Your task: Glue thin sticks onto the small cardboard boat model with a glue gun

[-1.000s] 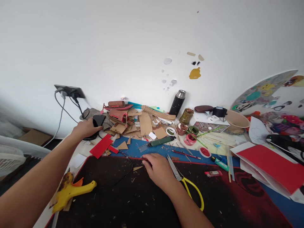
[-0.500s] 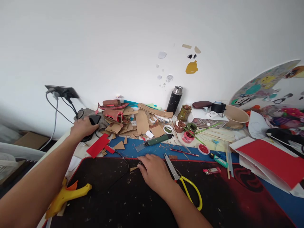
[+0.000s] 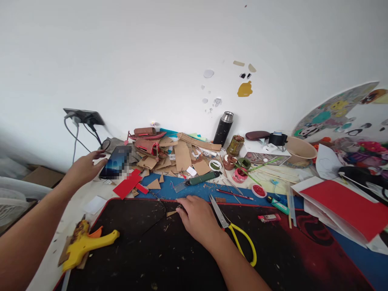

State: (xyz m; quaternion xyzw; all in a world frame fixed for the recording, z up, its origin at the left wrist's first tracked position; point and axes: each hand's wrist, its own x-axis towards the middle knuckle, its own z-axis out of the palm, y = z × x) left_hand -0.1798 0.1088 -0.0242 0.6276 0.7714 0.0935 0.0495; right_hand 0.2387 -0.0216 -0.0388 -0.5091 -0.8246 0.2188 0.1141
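Observation:
My left hand (image 3: 86, 167) is at the left edge of a phone (image 3: 115, 162) whose screen is lit. Its thumb and fingers are apart, with the fingertips near a black cable. On the black mat, my right hand (image 3: 197, 216) has its fingers curled together around something too small and hidden to make out. A small cardboard strip (image 3: 171, 213) lies by its fingertips. Scissors with yellow handles (image 3: 242, 238) rest beside the right wrist. The yellow glue gun (image 3: 87, 244) lies at the mat's left side.
Cardboard scraps (image 3: 182, 157) and a red-brown model boat (image 3: 147, 135) sit along the wall. Behind the mat are a green cutter (image 3: 202, 178), paint pots (image 3: 240, 174) and a black flask (image 3: 223, 129). Red folded paper (image 3: 348, 206) lies at the right.
My left hand has moved left off the phone, uncovering its screen, which is now lit. The view has shifted slightly. My right hand stays in place on the mat.

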